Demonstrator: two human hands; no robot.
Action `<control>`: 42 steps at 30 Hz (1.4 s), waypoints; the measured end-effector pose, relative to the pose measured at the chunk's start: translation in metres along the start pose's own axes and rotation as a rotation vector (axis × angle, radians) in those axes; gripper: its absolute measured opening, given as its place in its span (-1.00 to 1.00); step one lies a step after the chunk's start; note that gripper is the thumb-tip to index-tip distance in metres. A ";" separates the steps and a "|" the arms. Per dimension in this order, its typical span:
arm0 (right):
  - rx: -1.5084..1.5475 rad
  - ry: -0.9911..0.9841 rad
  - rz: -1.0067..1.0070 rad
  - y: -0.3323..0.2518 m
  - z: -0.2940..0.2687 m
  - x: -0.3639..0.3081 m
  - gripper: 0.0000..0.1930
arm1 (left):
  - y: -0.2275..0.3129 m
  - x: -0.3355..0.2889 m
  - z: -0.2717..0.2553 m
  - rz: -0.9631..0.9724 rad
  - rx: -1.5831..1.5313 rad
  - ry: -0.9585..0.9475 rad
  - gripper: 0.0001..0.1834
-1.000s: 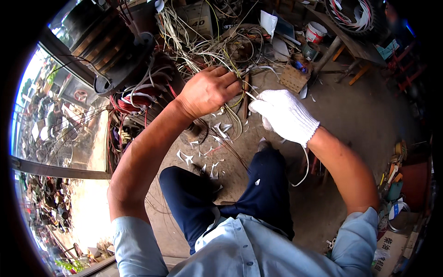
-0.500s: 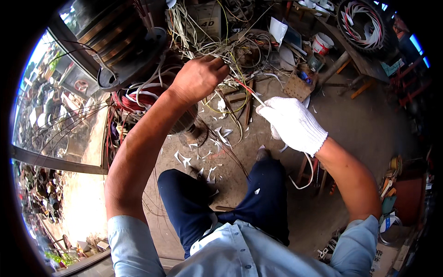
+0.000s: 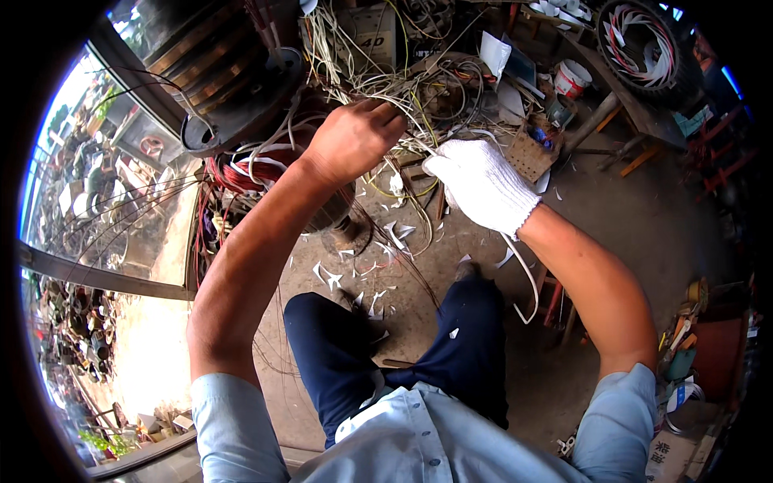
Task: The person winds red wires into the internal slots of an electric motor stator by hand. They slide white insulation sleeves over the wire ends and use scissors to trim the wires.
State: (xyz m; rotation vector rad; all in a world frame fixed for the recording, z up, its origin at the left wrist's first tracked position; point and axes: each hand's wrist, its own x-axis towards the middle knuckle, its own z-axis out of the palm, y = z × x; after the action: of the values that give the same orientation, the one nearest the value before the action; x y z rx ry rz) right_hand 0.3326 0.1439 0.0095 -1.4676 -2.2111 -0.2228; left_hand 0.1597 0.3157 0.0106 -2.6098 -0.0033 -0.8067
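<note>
My bare left hand (image 3: pixel 357 138) is closed, fingertips pinched around a thin wire whose held part is mostly hidden. Close to its right is my right hand (image 3: pixel 487 185) in a white knitted glove, closed around a white sleeve tube (image 3: pixel 531 291). The tube's loose end hangs in a curve below the glove. Only a narrow gap separates the two hands. Left of my left hand, bundled red wires (image 3: pixel 235 175) and pale sleeves lie under a large dark cylindrical machine part with copper-coloured bands (image 3: pixel 211 60).
Tangled pale wires (image 3: pixel 354 68) heap up beyond my hands. White scraps (image 3: pixel 328 278) litter the floor near my knees. At the far right, a wound ring (image 3: pixel 640 48) rests by a bench; a white-and-red bucket (image 3: pixel 572 78) stands beside it. A metal frame (image 3: pixel 105 274) edges the left.
My right hand has moved left and up, close to my left hand, covering the red wire seen between them before. My left hand has barely shifted.
</note>
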 end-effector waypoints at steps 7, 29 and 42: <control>0.082 0.076 0.105 -0.014 0.000 -0.005 -0.85 | 0.013 -0.004 -0.009 -0.148 -0.168 0.148 -0.75; 0.139 -0.060 0.687 -0.043 0.022 0.041 -0.63 | 0.018 0.031 0.049 -1.747 -2.001 0.869 -0.79; 0.381 0.072 0.671 -0.070 0.014 -0.026 -0.66 | 0.000 0.029 0.047 -1.740 -1.835 0.963 -0.87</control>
State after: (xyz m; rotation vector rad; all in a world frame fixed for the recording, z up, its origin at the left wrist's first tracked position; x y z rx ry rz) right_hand 0.2733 0.0988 -0.0065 -1.8247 -1.4816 0.3415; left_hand 0.2091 0.3304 -0.0092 0.5139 0.7093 1.1253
